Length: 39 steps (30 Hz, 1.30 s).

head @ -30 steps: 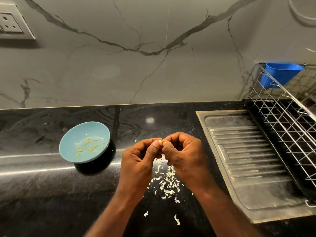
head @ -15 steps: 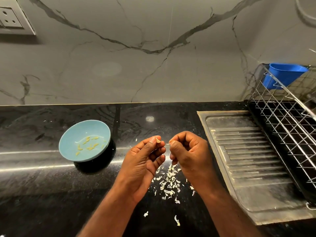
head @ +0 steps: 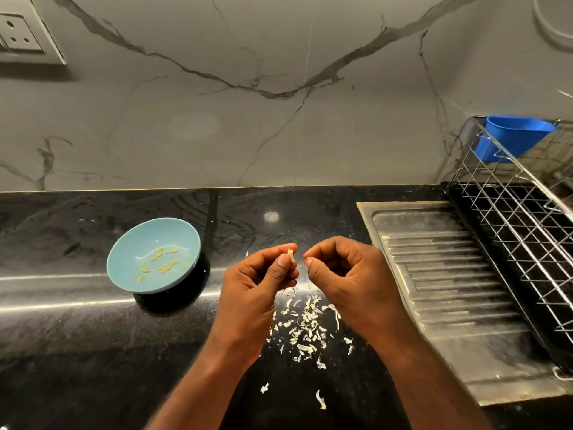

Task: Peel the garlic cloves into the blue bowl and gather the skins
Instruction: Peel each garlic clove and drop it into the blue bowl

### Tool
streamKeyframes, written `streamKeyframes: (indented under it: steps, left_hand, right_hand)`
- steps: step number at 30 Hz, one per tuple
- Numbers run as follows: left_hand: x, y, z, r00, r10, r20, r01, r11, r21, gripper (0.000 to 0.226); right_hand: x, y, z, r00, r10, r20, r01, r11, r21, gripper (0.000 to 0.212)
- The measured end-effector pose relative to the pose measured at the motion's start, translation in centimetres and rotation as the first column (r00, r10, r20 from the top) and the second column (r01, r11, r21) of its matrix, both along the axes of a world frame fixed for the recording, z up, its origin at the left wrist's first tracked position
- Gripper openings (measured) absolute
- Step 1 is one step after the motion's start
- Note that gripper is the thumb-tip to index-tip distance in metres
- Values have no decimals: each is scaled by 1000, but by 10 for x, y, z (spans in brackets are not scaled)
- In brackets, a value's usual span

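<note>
Pinching a small garlic clove (head: pixel 290 255) between thumb and forefinger of the left hand (head: pixel 257 293), raised above the black worktop (head: pixel 77 336), right of the blue bowl (head: pixel 124 268) and well apart from it. Curling the right hand (head: pixel 344 274) just beside, fingers clenched, thumb pressed to forefinger, a narrow gap away from the clove. Cannot tell whether gripping a sliver of skin or nothing, with only a pale fleck at the tip. Already holding several peeled cloves (head: pixel 164 262) in the bowl, and probably mid-peel on this one. Could lose the clove: small, likely slick, held by the tips alone, so liable to slip on the next tug and drop among the skins (head: pixel 305 327) scattered directly beneath, where awkward to pick out. Could also spread the skins wider: light and papery, easily brushed by either wrist towards the steel drainboard (head: pixel 449 290) just to the right, making the gathering harder. Might miss the bowl on a toss across that gap. Hard to judge how much skin remains on the clove: too small, half hidden by the thumb. Hidden too: both palms, the inner fingers, any unpeeled cloves. Cut off at the right edge, a wire dish rack (head: pixel 527 231) carrying a blue cup (head: pixel 511 138); at the left edge, a wall socket (head: pixel 18 35).
</note>
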State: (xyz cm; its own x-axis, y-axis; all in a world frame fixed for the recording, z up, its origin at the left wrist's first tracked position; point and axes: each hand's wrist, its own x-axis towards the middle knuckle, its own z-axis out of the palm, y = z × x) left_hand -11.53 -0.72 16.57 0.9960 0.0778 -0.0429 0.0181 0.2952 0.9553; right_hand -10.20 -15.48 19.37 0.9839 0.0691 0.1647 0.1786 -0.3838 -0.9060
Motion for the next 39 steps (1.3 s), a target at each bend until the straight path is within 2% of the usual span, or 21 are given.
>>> streamKeyframes:
  steps: [4,10,14,19,22,29,33,36,39]
  left_hand:
    - [-1,-3,3,993,12,117,-31,986,162,23]
    - [-1,-2,3,964,19,266,-97,954,284,26]
    - [-1,2,7,971,1,239,-60,969,241,24]
    - [-1,5,11,969,-47,241,-29,952,305,22]
    - [-2,4,13,967,-39,252,-49,941,334,21]
    - [-3,4,12,970,-32,243,-59,931,359,22]
    - [-4,2,13,971,-23,238,-56,946,319,20]
    - [-6,0,15,985,-15,174,-18,982,188,23]
    - [-8,-1,18,994,-16,112,7,997,79,29]
  right_hand:
    - [-2,4,7,997,74,-22,-72,993,94,6]
    - [-2,5,6,997,69,-29,-62,979,195,8]
    - [-1,3,6,994,102,-37,-93,978,187,9]
    - [1,4,6,992,122,15,-123,988,89,15]
    - [-1,7,6,994,93,60,-98,992,83,18]
    - [-8,15,2,995,-18,99,11,997,79,8]
    - [-8,17,0,994,-40,99,30,994,109,8]
    - [-7,17,-1,992,-57,114,44,993,111,10]
    - [-5,14,-3,976,-50,212,52,999,-3,14]
